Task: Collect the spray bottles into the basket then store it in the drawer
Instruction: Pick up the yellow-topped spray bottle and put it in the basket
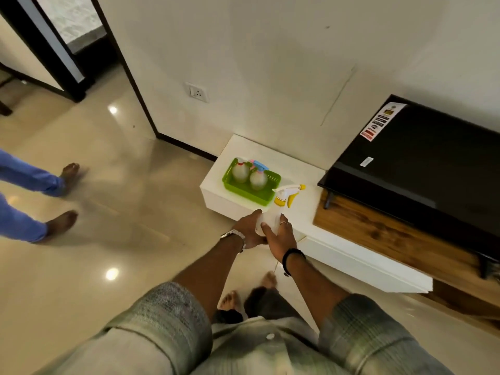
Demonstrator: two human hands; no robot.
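Note:
A green basket (266,196) stands on the left end of a low white cabinet (305,212). Two clear spray bottles stand upright inside it: one with a red and white head (240,170) and one with a blue and pink head (258,177). A third clear spray bottle with a white and yellow head (287,196) is held upright just in front of the basket's right end. My left hand (249,230) and my right hand (280,236) both wrap its lower body, hiding most of it.
A black television (422,163) stands on a wooden unit (378,234) right of the basket. Another person's bare feet and blue trousers (35,201) are on the shiny tiled floor at left. A wall socket (198,92) and a dark doorway lie behind.

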